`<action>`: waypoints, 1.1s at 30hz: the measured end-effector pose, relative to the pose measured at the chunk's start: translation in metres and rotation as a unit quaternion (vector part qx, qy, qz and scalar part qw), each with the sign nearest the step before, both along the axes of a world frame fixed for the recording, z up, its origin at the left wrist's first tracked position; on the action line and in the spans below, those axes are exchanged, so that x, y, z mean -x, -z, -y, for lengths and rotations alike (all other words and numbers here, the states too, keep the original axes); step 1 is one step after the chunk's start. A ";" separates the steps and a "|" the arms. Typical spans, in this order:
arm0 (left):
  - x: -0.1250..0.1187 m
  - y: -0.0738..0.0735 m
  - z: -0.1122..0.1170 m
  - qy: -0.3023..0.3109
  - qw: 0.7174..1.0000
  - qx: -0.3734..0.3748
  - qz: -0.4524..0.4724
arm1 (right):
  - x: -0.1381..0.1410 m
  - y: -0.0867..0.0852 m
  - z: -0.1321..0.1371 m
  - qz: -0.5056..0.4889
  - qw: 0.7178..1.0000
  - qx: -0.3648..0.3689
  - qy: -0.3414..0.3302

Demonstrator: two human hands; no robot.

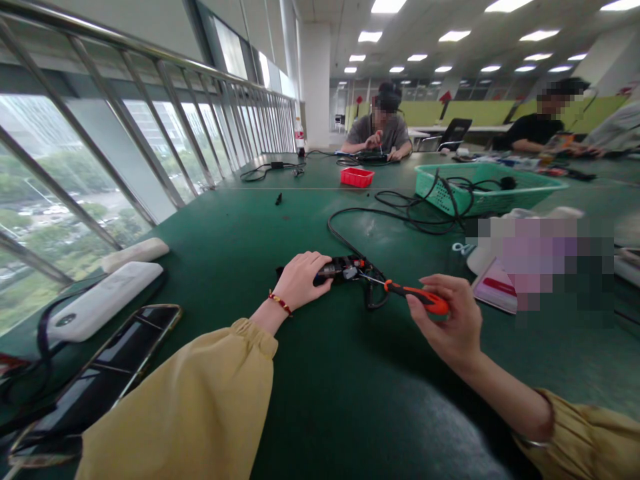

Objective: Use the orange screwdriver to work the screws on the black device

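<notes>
My left hand (303,277) is closed over a dark cylindrical device (345,268) lying on the green table. Its right end is opened up, with small parts and wires showing, and a black cable runs from it. Between the fingers and thumb of my right hand (453,320) is a screwdriver (417,297) with an orange and black handle. The screwdriver's shaft points left, its tip at or very near the device's exposed end; whether it touches a screw I cannot tell. A loop of black cable hangs just below the tip.
A green plastic basket (487,193) holds black cable at the back right; a small red tray (357,177) stands farther back. On the left lie a phone (110,373) and a white power bank (107,300) beside the metal railing (165,127). Other people sit across the table.
</notes>
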State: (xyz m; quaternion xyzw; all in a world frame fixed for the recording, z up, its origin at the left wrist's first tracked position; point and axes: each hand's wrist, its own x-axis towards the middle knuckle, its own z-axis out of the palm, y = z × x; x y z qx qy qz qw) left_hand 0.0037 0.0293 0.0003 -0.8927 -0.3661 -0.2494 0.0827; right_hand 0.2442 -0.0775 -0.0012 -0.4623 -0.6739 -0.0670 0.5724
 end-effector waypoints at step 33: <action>-0.004 -0.004 0.009 -0.093 0.994 0.043 -0.037 | 0.007 -0.009 -0.002 0.261 0.936 0.178 -0.153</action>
